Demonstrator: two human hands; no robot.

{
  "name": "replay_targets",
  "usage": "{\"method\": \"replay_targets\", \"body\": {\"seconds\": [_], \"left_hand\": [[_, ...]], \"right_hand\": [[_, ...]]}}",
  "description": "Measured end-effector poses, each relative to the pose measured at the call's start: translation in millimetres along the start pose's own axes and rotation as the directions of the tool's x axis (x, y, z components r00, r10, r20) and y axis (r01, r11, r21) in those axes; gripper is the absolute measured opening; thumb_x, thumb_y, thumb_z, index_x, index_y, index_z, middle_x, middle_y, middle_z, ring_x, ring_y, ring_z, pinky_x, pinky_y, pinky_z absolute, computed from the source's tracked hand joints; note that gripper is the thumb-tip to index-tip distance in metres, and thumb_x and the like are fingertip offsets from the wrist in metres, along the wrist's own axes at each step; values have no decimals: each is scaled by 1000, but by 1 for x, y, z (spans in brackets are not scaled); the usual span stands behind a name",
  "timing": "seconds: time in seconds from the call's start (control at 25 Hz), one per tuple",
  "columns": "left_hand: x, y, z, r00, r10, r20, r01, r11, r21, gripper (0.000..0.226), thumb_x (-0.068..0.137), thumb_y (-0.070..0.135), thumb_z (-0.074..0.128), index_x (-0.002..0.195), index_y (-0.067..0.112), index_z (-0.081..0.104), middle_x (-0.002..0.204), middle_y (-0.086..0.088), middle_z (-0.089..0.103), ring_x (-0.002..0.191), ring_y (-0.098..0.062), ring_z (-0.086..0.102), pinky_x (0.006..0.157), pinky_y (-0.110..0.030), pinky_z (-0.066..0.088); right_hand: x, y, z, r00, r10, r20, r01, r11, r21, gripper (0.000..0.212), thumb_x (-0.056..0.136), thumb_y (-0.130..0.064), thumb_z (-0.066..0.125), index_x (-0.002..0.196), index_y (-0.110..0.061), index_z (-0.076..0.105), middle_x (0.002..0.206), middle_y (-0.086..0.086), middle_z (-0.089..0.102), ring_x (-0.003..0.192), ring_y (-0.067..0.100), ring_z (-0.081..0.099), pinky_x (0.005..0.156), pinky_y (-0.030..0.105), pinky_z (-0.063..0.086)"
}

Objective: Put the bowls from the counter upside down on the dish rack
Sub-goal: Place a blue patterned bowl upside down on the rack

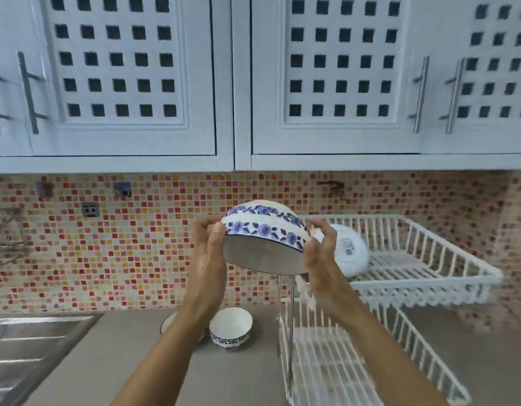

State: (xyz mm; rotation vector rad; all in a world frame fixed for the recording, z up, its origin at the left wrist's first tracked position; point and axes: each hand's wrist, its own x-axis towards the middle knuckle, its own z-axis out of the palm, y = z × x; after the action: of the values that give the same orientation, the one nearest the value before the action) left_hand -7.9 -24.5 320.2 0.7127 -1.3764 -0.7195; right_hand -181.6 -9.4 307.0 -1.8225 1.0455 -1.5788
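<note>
I hold a white bowl with blue flower bands (265, 230) upside down and tilted, high above the counter. My left hand (211, 250) grips its left rim and my right hand (320, 253) grips its right rim. Just right of it stands the white wire dish rack (429, 253), whose upper tier holds an overturned white bowl (351, 250). A small upright bowl with the same blue pattern (231, 326) sits on the counter below my hands. Another bowl (169, 320) lies left of it, mostly hidden by my left forearm.
The rack's lower tier (326, 356) spreads over the counter at the lower right. A steel sink drainboard (28, 341) is at the lower left. White cabinets (121, 83) hang overhead, above a red and yellow mosaic backsplash (121, 247).
</note>
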Motion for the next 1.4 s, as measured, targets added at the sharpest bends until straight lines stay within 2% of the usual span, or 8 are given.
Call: {"method": "replay_targets", "body": {"seconds": [0.08,0.16,0.28,0.44,0.56,0.68,0.96,1.4], "left_hand": [[6,3,27,996,14,90,-13,1000,-11,37,74,68,32,102,47,45,116,5,56,109,-15,55,92,-39,47],[13,4,58,984,17,176,-16,1000,-5,58,72,71,30,119,39,43,120,9,56,113,-10,55,91,-27,45],[23,10,114,950,36,309,-47,999,27,53,80,64,27,127,41,38,113,25,52,109,4,50,84,-17,37],[38,9,188,931,-29,364,-67,967,247,65,80,58,23,141,38,36,121,7,44,123,-18,37,94,-35,28],[48,-5,246,868,-64,493,-123,933,337,89,69,75,33,145,28,32,132,5,56,120,-16,51,102,-40,42],[57,-25,290,813,-123,569,-114,925,363,96,62,74,58,142,32,28,124,8,61,104,-11,64,90,-31,55],[72,-70,339,723,-408,558,-112,727,677,124,57,56,81,150,28,5,142,3,47,124,-21,50,105,-36,45],[70,-98,367,678,-596,430,-180,432,884,101,71,48,76,147,10,22,146,-7,44,130,-24,45,104,-31,39]], "right_hand": [[-1,-4,-37,999,-14,32,15,1000,-22,80,52,-94,37,123,-72,10,137,-33,42,122,-13,45,100,13,42],[-5,-7,-78,995,-35,89,42,996,-80,101,53,-91,40,139,-54,1,123,-59,30,116,-29,36,94,0,37],[-3,-6,-149,996,-26,83,37,991,-132,115,53,-87,50,148,-34,12,135,-38,37,114,-23,45,90,4,42],[11,14,-234,998,13,66,1,977,-212,110,49,-82,62,143,-37,27,142,-7,44,114,2,59,83,20,53],[21,37,-298,995,30,99,-7,974,-227,90,48,-72,74,129,-50,40,137,-22,46,117,7,59,86,29,56],[34,62,-345,985,58,163,-10,959,-283,87,45,-62,82,123,-52,45,133,-19,48,115,3,58,88,24,54],[81,125,-378,854,316,413,44,748,-662,131,42,-57,87,145,-46,7,152,-23,16,137,2,26,117,36,28],[112,167,-362,724,437,534,304,493,-815,121,42,-62,81,141,-38,14,135,-8,51,112,17,54,92,38,49]]}}
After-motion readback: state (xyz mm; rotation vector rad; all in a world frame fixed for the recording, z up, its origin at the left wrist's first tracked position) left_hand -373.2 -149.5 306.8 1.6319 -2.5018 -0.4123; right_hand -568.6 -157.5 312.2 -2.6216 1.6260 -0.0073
